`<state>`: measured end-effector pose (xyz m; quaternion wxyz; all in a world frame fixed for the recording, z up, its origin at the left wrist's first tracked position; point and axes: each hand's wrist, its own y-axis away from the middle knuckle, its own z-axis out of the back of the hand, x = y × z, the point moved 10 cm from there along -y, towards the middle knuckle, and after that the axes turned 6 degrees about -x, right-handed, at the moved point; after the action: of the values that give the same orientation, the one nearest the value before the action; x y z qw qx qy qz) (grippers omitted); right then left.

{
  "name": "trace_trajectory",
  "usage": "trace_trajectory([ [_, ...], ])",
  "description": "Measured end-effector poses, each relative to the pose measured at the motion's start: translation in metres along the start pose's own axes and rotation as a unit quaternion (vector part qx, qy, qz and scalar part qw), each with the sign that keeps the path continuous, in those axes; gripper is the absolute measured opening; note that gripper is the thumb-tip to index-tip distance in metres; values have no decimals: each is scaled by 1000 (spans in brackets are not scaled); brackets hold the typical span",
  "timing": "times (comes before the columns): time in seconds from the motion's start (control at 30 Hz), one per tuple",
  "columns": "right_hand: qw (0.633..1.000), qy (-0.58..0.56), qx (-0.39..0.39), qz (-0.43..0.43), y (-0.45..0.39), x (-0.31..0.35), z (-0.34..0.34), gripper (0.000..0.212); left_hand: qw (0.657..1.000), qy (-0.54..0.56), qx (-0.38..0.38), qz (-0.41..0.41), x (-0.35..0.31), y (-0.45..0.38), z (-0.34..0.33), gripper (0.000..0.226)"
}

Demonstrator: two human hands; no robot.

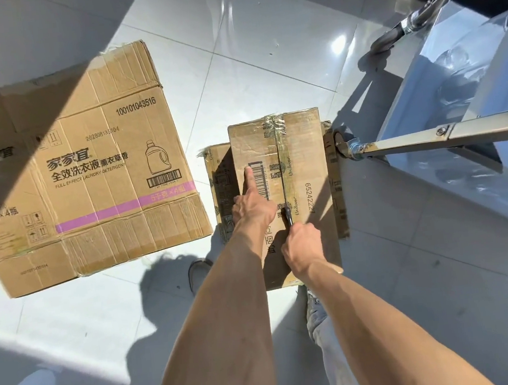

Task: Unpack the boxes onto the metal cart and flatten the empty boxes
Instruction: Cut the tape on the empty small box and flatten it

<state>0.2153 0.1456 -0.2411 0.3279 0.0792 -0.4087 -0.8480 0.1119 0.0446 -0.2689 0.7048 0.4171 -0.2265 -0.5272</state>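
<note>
A taped cardboard box [302, 156] stands on the floor in the middle, on top of another cardboard box [222, 183]. My left hand [252, 203] presses flat on its lid beside the barcode, index finger straight. My right hand [301, 245] grips a small dark cutter [287, 215] whose tip sits on the tape seam running down the lid. The metal cart [457, 129] stands at the right, its leg and caster next to the box.
A large flattened laundry detergent box [96, 176] lies on the white tiled floor at the left. My shoe [198, 273] shows just below it. The cart's shiny shelf fills the right side. Bare floor lies beyond the boxes.
</note>
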Motion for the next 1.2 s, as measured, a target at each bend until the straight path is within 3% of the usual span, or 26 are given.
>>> trace_trajectory([
  [0.2, 998, -32, 50, 1, 14, 0, -7, 28, 1000, 4, -7, 0, 0, 3, 2, 108],
  [0.33, 999, -41, 11, 9, 25, -6, -3, 28, 999, 12, -30, 20, -1, 6, 2, 108],
  [0.43, 997, -72, 27, -4, 35, -22, -13, 47, 998, 14, -53, 28, -1, 16, 2, 103],
  [0.6, 998, 54, 7, -31, 45, -35, 9, 21, 998, -47, -34, 16, 18, 56, -14, 94],
  [0.73, 999, 14, -35, -16, 55, -35, 17, 13, 997, -69, 3, 32, 48, 79, -35, 83],
  [0.9, 996, -42, -41, -65, 59, -53, 12, 23, 996, -75, 26, 38, 66, 94, -53, 79],
  [1.1, 999, -51, 1, 0, 50, -45, -6, 26, 994, -99, 17, 38, 69, 89, -61, 82],
  [1.2, 998, -60, -18, -16, 49, -44, -5, 21, 994, -103, 18, 38, 70, 89, -66, 82],
])
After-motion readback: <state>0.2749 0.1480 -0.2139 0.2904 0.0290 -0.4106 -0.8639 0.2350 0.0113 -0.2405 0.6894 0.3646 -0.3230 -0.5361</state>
